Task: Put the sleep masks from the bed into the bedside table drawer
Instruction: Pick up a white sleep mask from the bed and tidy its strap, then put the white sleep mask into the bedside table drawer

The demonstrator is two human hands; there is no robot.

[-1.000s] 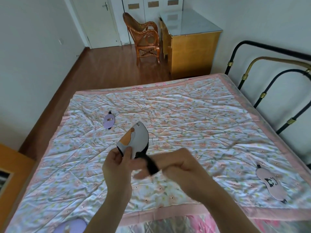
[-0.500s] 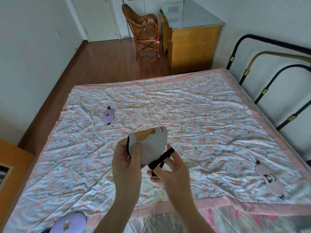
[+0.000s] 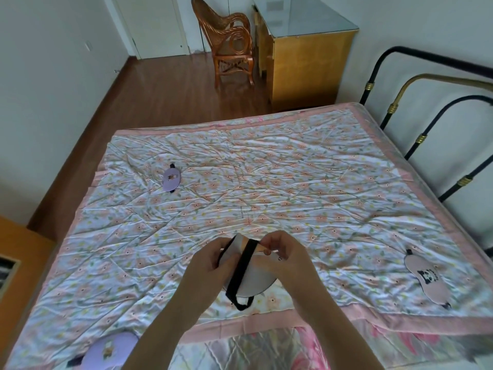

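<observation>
Head view: one view only, looking forward and down over a bed.
Held mask: a white sleep mask [image 3: 256, 276] with a black strap [image 3: 243, 265] across its face, held above the near part of the bed [image 3: 293, 182] between both hands.
Left hand [image 3: 210, 265]: fingers curled round the mask's left edge, gripping it.
Right hand [image 3: 285, 252]: fingertips pinching the mask's upper right part, beside the top of the strap.
Strap end: a loop hanging below the mask's lower edge.
Purple mask [image 3: 171, 178]: flat on the quilt, far left.
Second purple mask [image 3: 109, 352]: at the near left edge of the bed.
Pink mask [image 3: 424, 281]: flat on the quilt, near right, panda print up.
Surroundings: wicker chair [image 3: 229, 41] and wooden desk [image 3: 304, 54] beyond the bed; metal bed frame [image 3: 416, 140] at right.
</observation>
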